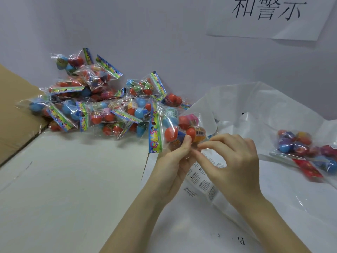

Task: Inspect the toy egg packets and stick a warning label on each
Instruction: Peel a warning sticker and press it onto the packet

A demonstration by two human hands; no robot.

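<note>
My left hand (175,159) grips a clear packet of coloured toy eggs (179,129) from below, thumb pressed against its front. My right hand (231,161) is beside it, with index finger and thumb pinching at the packet's lower edge; whether a label sits between the fingertips is too small to tell. A sheet of white warning labels (202,179) lies on the table just under both hands. A heap of several more egg packets (94,99) is piled at the back left against the wall.
A few egg packets (308,150) lie on crumpled clear plastic sheeting (255,106) at the right. A brown cardboard flap (16,110) borders the table's left side. A paper sign (269,17) hangs on the wall. White tabletop (73,179) stretches at the front left.
</note>
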